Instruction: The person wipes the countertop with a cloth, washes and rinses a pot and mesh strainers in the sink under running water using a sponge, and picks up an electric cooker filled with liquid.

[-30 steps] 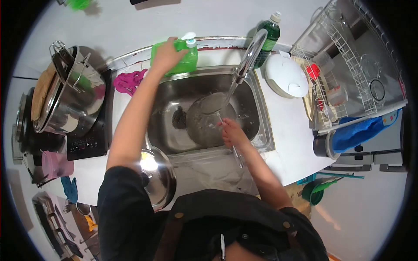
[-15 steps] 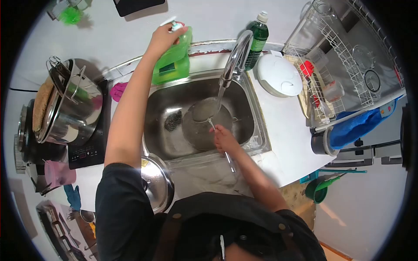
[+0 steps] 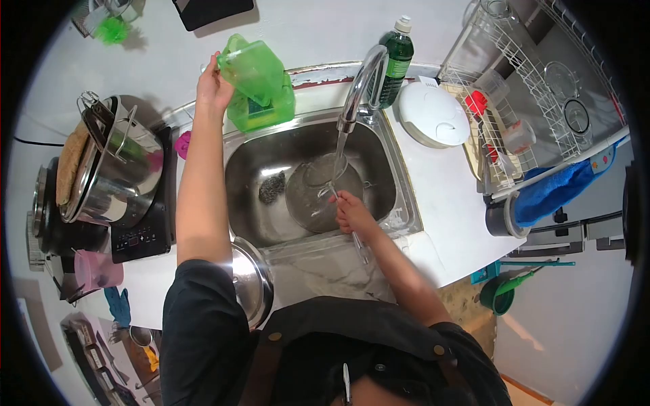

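Observation:
My left hand [image 3: 214,89] is closed at the neck end of a see-through green pump bottle [image 3: 256,71], which leans over a green caddy [image 3: 279,116] behind the sink. Its pump is mostly hidden by my fingers. My right hand [image 3: 353,212] grips the long metal handle of a strainer [image 3: 323,170]. The strainer's round head is over the sink [image 3: 242,220], beneath water running from the faucet [image 3: 352,101]. Below it in the basin lies a round grey piece [image 3: 298,210], its kind unclear. A dark scrubber [image 3: 272,188] rests to the left.
Dish soap [image 3: 398,61] stands behind the faucet, and a white round container [image 3: 433,114] sits right of the sink. Further right is a wire dish rack [image 3: 518,177]. A steel pot [image 3: 125,183] stands on the cooktop [image 3: 142,237] at left; a steel lid [image 3: 252,281] lies before the sink.
My left hand has shifted left and down, turning the green bottle so that it now leans with its neck leftward. My right hand keeps the strainer under the water, nearly unmoved.

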`<act>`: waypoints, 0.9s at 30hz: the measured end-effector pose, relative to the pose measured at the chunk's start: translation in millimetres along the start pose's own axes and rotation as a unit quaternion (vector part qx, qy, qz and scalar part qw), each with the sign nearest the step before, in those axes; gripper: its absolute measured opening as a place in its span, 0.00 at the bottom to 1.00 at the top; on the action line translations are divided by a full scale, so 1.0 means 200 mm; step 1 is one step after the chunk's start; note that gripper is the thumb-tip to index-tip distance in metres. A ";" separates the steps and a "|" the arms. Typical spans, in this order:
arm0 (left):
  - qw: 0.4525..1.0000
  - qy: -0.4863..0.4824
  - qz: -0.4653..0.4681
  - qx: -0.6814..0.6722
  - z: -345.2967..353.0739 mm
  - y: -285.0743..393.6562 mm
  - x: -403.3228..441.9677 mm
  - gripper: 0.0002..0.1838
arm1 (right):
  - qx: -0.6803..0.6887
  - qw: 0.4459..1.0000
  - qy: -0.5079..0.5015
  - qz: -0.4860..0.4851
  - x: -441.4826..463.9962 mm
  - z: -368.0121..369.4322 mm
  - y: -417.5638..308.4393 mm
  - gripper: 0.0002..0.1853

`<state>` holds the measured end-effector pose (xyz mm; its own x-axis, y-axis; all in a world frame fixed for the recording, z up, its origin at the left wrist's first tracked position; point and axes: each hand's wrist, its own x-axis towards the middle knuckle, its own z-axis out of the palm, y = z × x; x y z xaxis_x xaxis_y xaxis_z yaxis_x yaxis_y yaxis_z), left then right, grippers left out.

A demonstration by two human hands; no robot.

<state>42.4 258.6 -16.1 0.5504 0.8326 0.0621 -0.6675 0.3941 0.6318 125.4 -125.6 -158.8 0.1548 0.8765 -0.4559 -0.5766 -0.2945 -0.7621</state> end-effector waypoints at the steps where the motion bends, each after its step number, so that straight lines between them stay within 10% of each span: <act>1: 1.000 -0.011 -0.004 -0.001 0.05 0.02 -0.01 0.14 | 0.001 1.000 0.000 0.000 0.00 0.00 0.00 0.08; 5: 0.978 -0.123 0.030 0.167 0.39 -0.07 -0.09 0.13 | 0.005 1.000 0.007 0.011 0.00 0.01 -0.02 0.08; 13: 0.761 -0.115 0.197 0.608 0.65 -0.82 -0.09 0.18 | 0.001 0.999 0.027 0.020 -0.01 0.01 -0.02 0.08; 16: 0.822 -0.144 0.194 0.515 0.43 -1.16 0.05 0.16 | -0.007 0.999 0.027 0.032 0.00 0.01 -0.03 0.08; 18: 0.683 -0.085 0.267 0.674 0.21 -1.44 0.20 0.15 | -0.021 0.999 0.032 0.036 -0.01 0.02 -0.03 0.08; 22: 0.508 -0.283 -0.017 0.814 0.34 -1.03 0.09 0.15 | -0.019 0.999 0.021 0.030 -0.01 0.02 -0.03 0.08; 27: 0.470 -0.036 -0.022 0.882 0.15 -0.46 0.16 0.23 | -0.027 0.999 0.011 0.034 -0.02 0.01 -0.04 0.09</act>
<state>136.1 237.1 -50.1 0.6022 0.7983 0.0045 0.7640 -0.5779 0.2869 127.2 -125.5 -150.2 0.1344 0.8449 -0.5178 -0.5422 -0.3747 -0.7520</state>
